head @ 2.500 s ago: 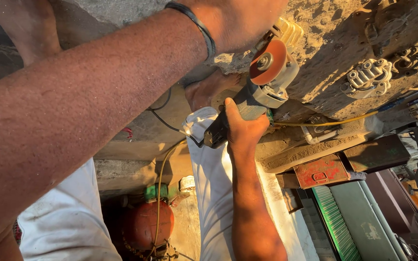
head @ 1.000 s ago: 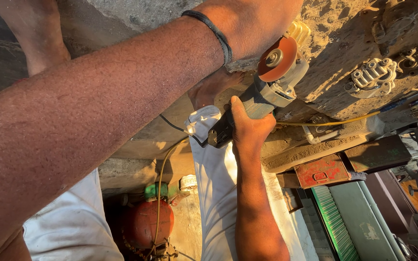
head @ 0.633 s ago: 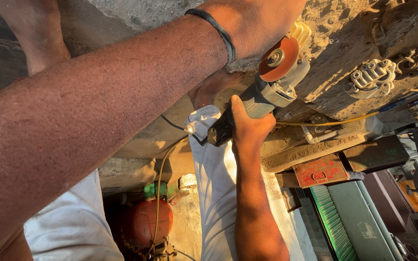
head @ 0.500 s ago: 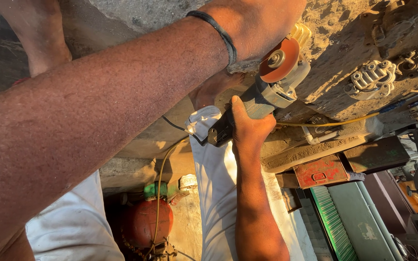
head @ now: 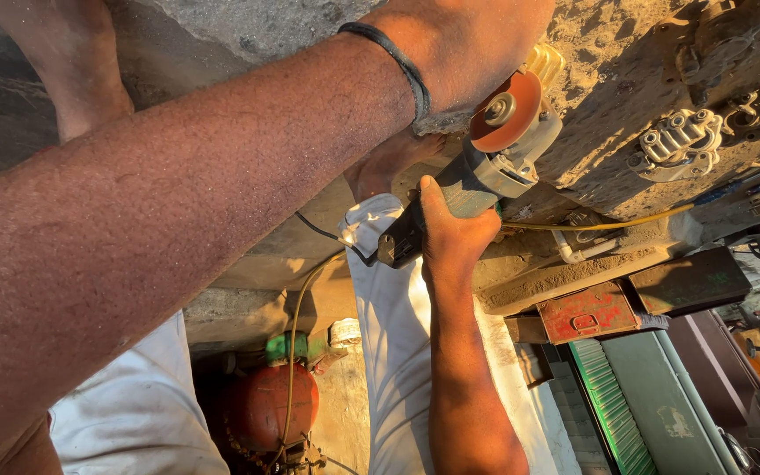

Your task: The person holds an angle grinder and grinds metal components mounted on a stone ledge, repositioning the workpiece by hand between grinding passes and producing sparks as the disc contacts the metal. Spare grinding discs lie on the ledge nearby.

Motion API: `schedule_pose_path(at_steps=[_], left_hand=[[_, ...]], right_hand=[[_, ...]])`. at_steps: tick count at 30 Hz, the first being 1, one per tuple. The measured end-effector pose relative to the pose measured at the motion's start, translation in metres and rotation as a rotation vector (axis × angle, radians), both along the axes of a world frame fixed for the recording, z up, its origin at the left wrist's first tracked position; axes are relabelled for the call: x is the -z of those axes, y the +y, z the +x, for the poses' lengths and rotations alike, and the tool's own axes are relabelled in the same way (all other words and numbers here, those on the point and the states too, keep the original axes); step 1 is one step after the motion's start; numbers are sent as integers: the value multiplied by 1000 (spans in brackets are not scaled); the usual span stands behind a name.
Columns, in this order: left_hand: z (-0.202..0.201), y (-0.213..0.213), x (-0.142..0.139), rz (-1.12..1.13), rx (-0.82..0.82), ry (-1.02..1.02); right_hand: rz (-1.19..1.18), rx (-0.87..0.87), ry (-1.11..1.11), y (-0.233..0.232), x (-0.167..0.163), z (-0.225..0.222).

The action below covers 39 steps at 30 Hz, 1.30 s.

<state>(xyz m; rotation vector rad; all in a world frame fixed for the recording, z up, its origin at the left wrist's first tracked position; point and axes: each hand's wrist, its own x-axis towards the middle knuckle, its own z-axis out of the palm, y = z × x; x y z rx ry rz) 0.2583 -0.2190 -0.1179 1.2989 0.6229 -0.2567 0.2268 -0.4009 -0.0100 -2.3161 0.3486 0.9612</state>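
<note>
Low warm sun rakes across your whole spot, throwing long shadows. Under you lies a rough concrete floor (head: 248,22), gritty and sandy toward the upper right. A rusty red metal box (head: 587,314) sits on a concrete ledge (head: 556,277), just beside a dark flat box (head: 692,280). Green metal cases (head: 653,396) lie lower right. A red round tank (head: 266,406) stands in shadow at bottom, with a yellow hose (head: 296,325) running across it.
</note>
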Motion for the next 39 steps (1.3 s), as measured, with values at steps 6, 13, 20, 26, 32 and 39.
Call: schedule_pose_path(at_steps=[6, 13, 20, 26, 32, 39], left_hand=[[1, 2, -1, 28, 17, -9], [-2, 7, -13, -136, -15, 114], [-3, 8, -21, -113, -48, 111], [1, 1, -9, 21, 12, 73], [3, -7, 9, 388, 127, -151], [4, -9, 18, 686, 242, -236]], right_hand=[[5, -8, -2, -2, 1, 0], [51, 35, 27, 1, -1, -3], [33, 1, -8, -1, -1, -2], [39, 64, 11, -1, 1, -2], [67, 53, -6, -2, 2, -2], [74, 54, -15, -4, 4, -3]])
